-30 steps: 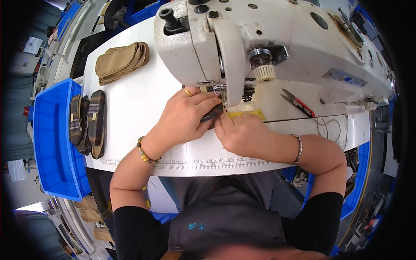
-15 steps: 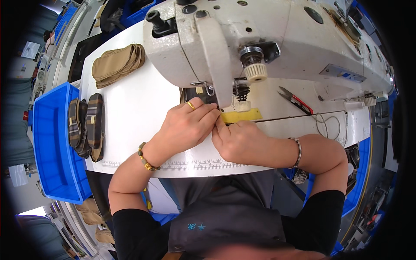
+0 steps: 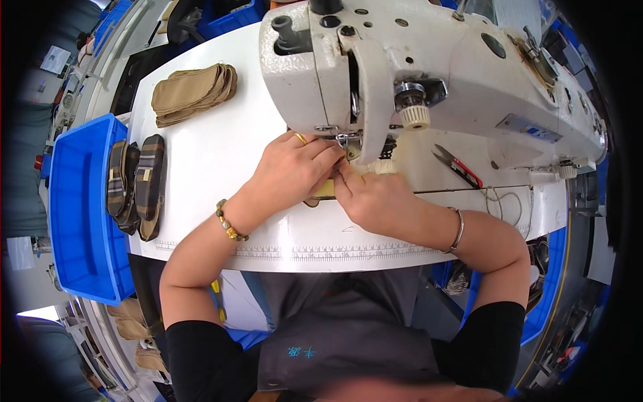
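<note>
At the needle area of a white sewing machine (image 3: 429,60), both of my hands meet with their fingertips together. My left hand (image 3: 289,171) is curled, fingers bent beside the presser foot. My right hand (image 3: 376,201) pinches from the other side, thumb and forefinger against the left fingertips. Between them is a piece of dark fabric (image 3: 336,170), mostly covered by the fingers. A yellow strip (image 3: 325,191) lies on the machine bed just below the fingertips. Part of a brown edge (image 3: 311,202) peeks out under my left hand.
Red-handled thread snips (image 3: 461,167) and a loop of cord (image 3: 504,201) lie right of my hands. A stack of tan fabric pieces (image 3: 191,97) sits at the back left. Dark plaid padded pieces (image 3: 149,184) rest by a blue bin (image 3: 84,221) at the table's left edge.
My view has shifted, so the machine sits further right in the picture. My fingertips are closer under the presser foot. The dark fabric left of it and most of the yellow strip are now covered.
</note>
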Motion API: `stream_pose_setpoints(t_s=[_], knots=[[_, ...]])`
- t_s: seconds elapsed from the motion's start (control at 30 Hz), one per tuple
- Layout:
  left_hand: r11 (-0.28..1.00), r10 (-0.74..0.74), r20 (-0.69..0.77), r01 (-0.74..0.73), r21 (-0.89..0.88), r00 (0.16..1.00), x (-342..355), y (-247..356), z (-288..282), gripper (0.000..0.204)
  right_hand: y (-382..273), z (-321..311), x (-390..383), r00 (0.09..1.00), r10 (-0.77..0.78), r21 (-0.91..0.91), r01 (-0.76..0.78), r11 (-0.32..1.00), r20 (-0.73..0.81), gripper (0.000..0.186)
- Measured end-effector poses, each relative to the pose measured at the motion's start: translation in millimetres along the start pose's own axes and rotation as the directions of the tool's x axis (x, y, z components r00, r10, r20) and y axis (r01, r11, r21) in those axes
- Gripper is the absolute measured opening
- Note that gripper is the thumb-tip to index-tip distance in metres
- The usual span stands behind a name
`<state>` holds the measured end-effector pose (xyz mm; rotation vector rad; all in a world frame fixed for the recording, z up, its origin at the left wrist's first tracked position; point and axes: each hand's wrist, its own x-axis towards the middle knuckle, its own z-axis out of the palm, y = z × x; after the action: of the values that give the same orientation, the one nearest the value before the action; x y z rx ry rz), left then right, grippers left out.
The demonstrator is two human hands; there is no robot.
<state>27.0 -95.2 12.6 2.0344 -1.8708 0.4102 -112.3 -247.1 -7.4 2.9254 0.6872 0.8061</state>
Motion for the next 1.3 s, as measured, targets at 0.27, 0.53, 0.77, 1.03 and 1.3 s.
stream_pose_setpoints(t_s=[0.27, 0.53, 0.77, 1.03, 1.3], knots=[[0.991, 0.010, -0.187, 0.015, 0.133, 0.982, 3.5, 2.8, -14.7, 0.023, 27.2, -6.1, 13.3, 0.963, 0.263, 0.167, -0.249, 0.954, -0.063, 0.010], [0.992, -0.082, -0.298, 0.107, 0.069, 0.951, -0.9, -1.6, 12.1, 0.024, 23.2, 26.2, 7.4, 0.902, 0.430, 0.366, -0.388, 0.846, -0.039, 0.010], [0.993, -0.015, -0.293, 0.049, 0.109, 0.956, 0.5, -6.5, 13.2, 0.024, 21.1, 27.1, 7.9, 0.865, 0.478, 0.415, -0.383, 0.825, -0.153, 0.008], [0.993, 0.036, -0.316, 0.003, 0.121, 0.948, -0.6, -4.3, 8.9, 0.026, 26.7, 25.4, 9.5, 0.912, 0.369, 0.216, -0.329, 0.919, -0.179, 0.005], [0.977, -0.174, -0.117, 0.157, -0.145, 0.978, -0.8, 6.2, -23.0, 0.025, 30.3, 25.8, 4.7, 0.950, 0.309, 0.214, -0.294, 0.931, -0.039, 0.005]])
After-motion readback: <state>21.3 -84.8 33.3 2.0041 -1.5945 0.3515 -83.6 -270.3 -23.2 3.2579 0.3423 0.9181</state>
